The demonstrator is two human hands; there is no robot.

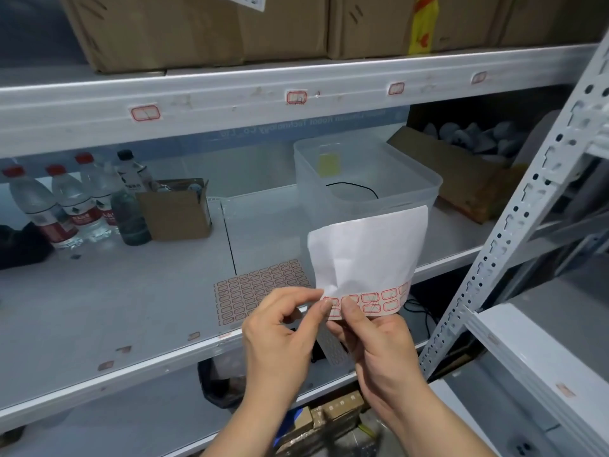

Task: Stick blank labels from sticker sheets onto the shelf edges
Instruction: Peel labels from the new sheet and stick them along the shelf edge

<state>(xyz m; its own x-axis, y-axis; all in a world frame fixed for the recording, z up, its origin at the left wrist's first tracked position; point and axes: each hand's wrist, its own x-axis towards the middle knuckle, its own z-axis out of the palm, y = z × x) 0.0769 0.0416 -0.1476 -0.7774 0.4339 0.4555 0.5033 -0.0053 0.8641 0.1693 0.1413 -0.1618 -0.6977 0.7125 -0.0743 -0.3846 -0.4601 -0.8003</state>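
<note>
I hold a folded sticker sheet (369,258) upright in front of the middle shelf; its white back faces me and two rows of red-bordered labels show along its lower edge. My right hand (372,338) grips the sheet from below, thumb on the labels. My left hand (280,328) pinches at the sheet's lower left corner with thumb and forefinger. A second sticker sheet (260,291) full of labels lies flat on the middle shelf. Several labels are stuck on the upper shelf edge (230,107), among them a label (145,113) at the left and a label (296,97) at mid-span. The middle shelf edge (131,377) carries a few faint labels.
A clear plastic bin (365,186) stands on the shelf behind the sheet. Water bottles (75,206) and a small open cardboard box (176,212) stand at left. A box of grey parts (468,166) sits at the back right. A perforated white upright (514,219) crosses the right side. Cardboard boxes (197,28) fill the top shelf.
</note>
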